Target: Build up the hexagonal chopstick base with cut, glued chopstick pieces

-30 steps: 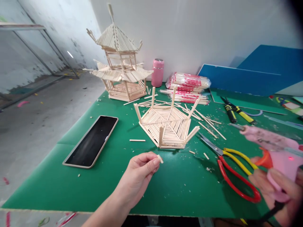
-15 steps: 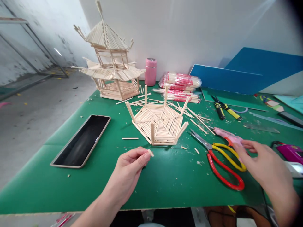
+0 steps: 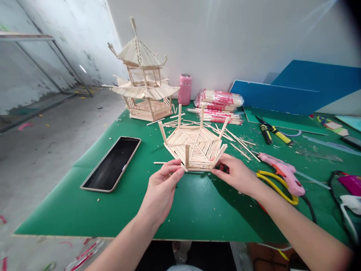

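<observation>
Glue gun (image 3: 286, 174) down, stick frame (image 3: 199, 148) attended

With that tool laid aside, the right hand (image 3: 237, 172) is now at the frame's near right corner, apparently free to steady it; whether it clamps cannot be told. Mid-table (image 3: 183, 222), the left hand (image 3: 163, 188) pinches a short stick piece (image 3: 184, 168) against the near left corner. Scissors (image 3: 291, 200) lie partly under the right forearm (image 3: 290, 214); loose sticks (image 3: 249, 151) clutter the far right.

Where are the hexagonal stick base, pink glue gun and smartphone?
Hexagonal stick base (image 3: 197, 147): head view, middle of its stick floor.
Pink glue gun (image 3: 288, 173): head view, middle of its body.
Smartphone (image 3: 112, 164): head view, mid-screen.
</observation>
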Demonstrator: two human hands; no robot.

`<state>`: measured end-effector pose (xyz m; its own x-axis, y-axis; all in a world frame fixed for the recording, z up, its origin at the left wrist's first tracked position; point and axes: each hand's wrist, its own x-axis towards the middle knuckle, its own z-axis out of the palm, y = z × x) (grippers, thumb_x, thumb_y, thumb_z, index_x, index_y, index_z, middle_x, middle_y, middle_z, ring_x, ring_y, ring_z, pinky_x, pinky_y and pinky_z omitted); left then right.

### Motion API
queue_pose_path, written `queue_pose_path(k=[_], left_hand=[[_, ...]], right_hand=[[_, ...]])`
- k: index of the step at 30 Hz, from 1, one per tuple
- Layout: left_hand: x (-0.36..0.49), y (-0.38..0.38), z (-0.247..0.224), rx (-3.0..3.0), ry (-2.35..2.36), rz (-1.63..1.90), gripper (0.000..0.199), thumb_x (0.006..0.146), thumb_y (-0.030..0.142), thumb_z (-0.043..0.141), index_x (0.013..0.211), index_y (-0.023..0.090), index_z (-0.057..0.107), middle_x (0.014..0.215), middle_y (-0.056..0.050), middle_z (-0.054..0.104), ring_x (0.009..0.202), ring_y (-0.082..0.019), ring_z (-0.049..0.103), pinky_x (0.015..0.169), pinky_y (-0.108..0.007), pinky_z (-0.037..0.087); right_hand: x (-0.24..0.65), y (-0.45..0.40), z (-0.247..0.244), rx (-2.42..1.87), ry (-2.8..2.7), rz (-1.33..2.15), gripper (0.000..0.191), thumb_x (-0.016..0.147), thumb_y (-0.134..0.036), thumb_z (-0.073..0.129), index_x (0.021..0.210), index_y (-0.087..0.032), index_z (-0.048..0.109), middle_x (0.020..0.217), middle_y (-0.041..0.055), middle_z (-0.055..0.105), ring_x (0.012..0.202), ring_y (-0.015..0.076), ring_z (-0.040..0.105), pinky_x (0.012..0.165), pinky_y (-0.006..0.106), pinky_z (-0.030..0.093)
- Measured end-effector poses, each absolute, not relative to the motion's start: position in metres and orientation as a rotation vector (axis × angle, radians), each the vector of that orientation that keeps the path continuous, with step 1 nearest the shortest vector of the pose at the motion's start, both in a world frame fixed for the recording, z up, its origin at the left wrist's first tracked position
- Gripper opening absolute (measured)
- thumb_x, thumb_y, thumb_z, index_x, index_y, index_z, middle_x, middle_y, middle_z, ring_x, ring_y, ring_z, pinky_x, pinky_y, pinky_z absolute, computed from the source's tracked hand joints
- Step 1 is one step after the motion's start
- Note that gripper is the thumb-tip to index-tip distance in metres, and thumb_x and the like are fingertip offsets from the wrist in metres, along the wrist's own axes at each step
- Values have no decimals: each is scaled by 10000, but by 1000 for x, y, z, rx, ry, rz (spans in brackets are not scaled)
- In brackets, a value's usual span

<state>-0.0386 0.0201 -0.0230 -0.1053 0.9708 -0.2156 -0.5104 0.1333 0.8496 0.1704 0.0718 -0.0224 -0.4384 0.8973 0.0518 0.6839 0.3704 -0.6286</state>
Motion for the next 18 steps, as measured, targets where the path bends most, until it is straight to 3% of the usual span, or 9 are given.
queue_pose_path(k=[8,14,18], left_hand=[[-48,13,-21,765,1123,1409,56,679,199,693,683,154,660,980,-40,577,953,-151,506,801,-237,403],[-69,16,-6,1307,1454,1482,50,718,234,645,698,189,654,870,-27,577,809,-144,541,631,-237,423],[-80,31,11,1697,1618,1474,48,728,204,613,697,194,649,823,-24,588,804,-161,549,697,-289,436]], right_hand=[[161,73,-16,-1288,-2215,844,127,812,-244,499,724,-190,573,768,9,573,721,149,541,651,262,413],[143,75,4,-1235,-2171,856,167,814,-293,501,695,-185,545,674,-8,534,641,131,499,596,244,384],[129,79,20,-1246,-2132,903,175,816,-332,501,752,-190,583,693,2,579,653,142,520,608,256,389]])
